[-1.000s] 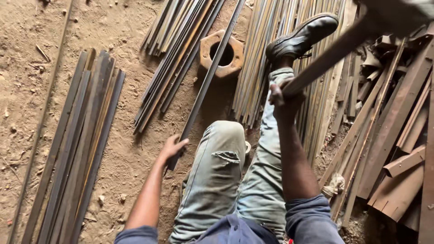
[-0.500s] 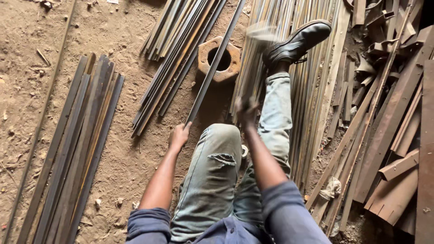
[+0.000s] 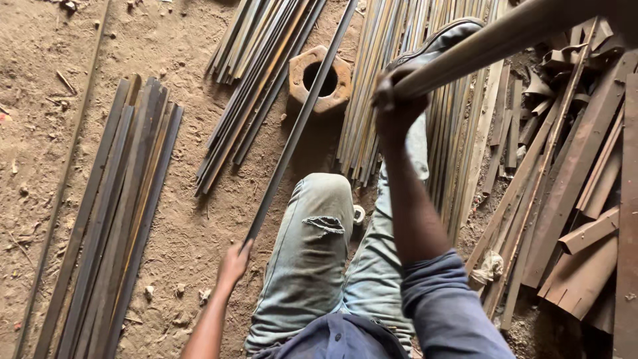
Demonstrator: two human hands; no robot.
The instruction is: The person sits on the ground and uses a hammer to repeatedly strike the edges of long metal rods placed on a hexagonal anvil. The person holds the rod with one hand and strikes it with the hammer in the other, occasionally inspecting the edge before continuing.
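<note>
Bundles of long metal strips [image 3: 113, 219] lie on the dirt floor [image 3: 40, 80], with a wider spread of strips [image 3: 392, 86] beyond the knees and rusty offcuts [image 3: 585, 199] to the right. One long flat bar [image 3: 299, 126] runs from the near left out across a ring-shaped metal block [image 3: 320, 81], which serves as the anvil. The person sits with legs stretched out, a black shoe [image 3: 438, 41] resting on the far strips.

The left hand [image 3: 234, 262] clenches the bar's near end, fingers wrapped round it. The right hand [image 3: 397, 103] is closed round a wooden handle [image 3: 492, 40], raised high; the head of the tool is out of view.

To strike well, the bar's bent spot should, I judge, sit squarely over the block, with the left hand keeping it flat and untwisted. The blow wants to land on the bar above the block, clear of the shoe and the left fingers.
</note>
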